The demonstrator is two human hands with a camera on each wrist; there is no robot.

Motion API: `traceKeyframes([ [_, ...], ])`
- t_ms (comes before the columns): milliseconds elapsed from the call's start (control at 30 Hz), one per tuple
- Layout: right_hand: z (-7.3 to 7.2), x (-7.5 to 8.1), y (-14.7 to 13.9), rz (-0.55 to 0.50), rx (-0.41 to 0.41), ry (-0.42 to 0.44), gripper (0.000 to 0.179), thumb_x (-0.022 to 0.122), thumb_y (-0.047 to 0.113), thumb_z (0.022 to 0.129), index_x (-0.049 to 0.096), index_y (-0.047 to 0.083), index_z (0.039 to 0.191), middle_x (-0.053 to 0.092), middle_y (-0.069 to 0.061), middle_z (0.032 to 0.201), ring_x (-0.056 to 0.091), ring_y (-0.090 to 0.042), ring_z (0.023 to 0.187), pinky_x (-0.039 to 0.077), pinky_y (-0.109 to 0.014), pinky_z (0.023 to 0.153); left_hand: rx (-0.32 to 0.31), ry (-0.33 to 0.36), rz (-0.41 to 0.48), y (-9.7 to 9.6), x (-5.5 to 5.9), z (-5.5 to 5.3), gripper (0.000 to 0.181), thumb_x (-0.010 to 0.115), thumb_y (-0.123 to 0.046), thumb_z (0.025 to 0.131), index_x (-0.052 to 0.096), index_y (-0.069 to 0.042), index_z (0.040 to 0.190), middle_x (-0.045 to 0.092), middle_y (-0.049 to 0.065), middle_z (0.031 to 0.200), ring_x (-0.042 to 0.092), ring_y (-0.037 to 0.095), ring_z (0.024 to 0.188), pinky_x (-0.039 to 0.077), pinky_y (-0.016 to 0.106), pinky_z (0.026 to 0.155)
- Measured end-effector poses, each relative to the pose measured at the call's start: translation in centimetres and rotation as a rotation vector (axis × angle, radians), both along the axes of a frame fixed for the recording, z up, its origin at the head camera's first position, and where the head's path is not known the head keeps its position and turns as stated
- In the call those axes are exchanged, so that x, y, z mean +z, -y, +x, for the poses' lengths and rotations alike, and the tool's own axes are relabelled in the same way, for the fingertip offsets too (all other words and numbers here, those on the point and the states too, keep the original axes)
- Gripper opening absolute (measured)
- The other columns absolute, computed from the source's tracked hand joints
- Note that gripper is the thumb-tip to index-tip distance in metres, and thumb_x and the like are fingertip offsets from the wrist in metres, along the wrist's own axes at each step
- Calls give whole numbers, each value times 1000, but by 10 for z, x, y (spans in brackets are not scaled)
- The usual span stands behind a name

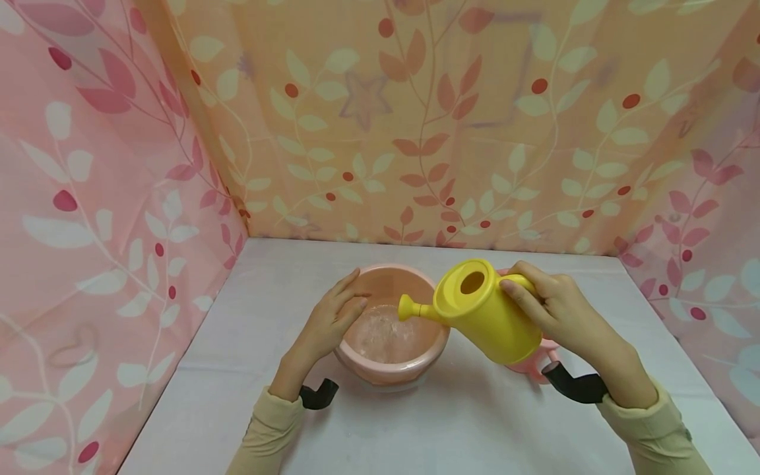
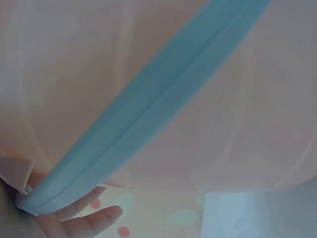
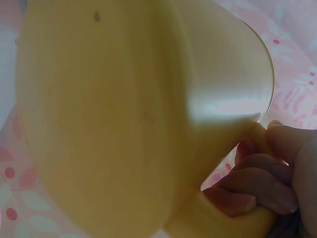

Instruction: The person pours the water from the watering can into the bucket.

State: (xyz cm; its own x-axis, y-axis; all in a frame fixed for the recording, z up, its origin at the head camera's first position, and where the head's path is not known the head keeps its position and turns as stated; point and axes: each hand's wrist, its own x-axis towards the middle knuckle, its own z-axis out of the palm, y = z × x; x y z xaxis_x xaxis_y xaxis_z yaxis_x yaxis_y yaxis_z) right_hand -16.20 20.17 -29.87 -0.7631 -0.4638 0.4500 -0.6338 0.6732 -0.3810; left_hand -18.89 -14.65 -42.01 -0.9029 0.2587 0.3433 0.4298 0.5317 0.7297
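Over a pale surface (image 1: 208, 409), we are tipping a yellow watering can (image 1: 499, 323) toward a round pink bowl (image 1: 386, 369), its spout (image 1: 420, 310) reaching across the right rim. With our right hand (image 1: 561, 307) we are gripping the can's handle, the fingers curling around it and the thumb pressing near its top, as the right wrist view is showing from close by. The can is hanging in the air, leaning left, just beside the bowl. We are resting our left hand (image 1: 326, 323) at the bowl's left rim, its fingers lying fairly straight and slightly apart; how firmly they are pressing, we cannot tell. Clear, rippling water (image 1: 386, 333) is filling the bottom of the bowl. Behind and beneath the can, a pink cup (image 1: 533, 365) is standing mostly hidden, its handle showing near our right wrist. We are wearing rolled cream sleeves (image 1: 273, 415), with black pieces (image 1: 578, 388) jutting from both wrists. Leaf-patterned cloth (image 1: 475, 165) is hanging behind and along both sides.
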Motion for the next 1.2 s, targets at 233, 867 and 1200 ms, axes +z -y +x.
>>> traceKeyframes([
  [233, 0, 0, 0, 11, -7, 0, 9, 61, 12, 89, 56, 20, 91, 52, 14, 70, 49, -2, 60, 45, -19, 55, 3, -2, 2, 0, -1, 1, 28, 46, -41, 96, 63, -27, 114, 28, -10, 150, 29, 21, 137, 29, 56, 104],
  [867, 0, 2, 1, 15, -4, 14, 8, 60, 13, 90, 56, 20, 92, 51, 13, 68, 48, -2, 59, 45, -19, 54, 3, -4, -2, 0, 1, 2, 29, 47, -42, 95, 63, -27, 114, 27, -10, 150, 28, 22, 137, 29, 57, 104],
  [1200, -1, 2, 1, 14, -2, 0, 8, 61, 13, 90, 56, 19, 91, 50, 13, 67, 48, -2, 58, 45, -19, 53, 1, -2, 3, 0, 1, 2, 33, 47, -43, 95, 64, -23, 115, 29, -7, 150, 28, 21, 137, 29, 56, 104],
])
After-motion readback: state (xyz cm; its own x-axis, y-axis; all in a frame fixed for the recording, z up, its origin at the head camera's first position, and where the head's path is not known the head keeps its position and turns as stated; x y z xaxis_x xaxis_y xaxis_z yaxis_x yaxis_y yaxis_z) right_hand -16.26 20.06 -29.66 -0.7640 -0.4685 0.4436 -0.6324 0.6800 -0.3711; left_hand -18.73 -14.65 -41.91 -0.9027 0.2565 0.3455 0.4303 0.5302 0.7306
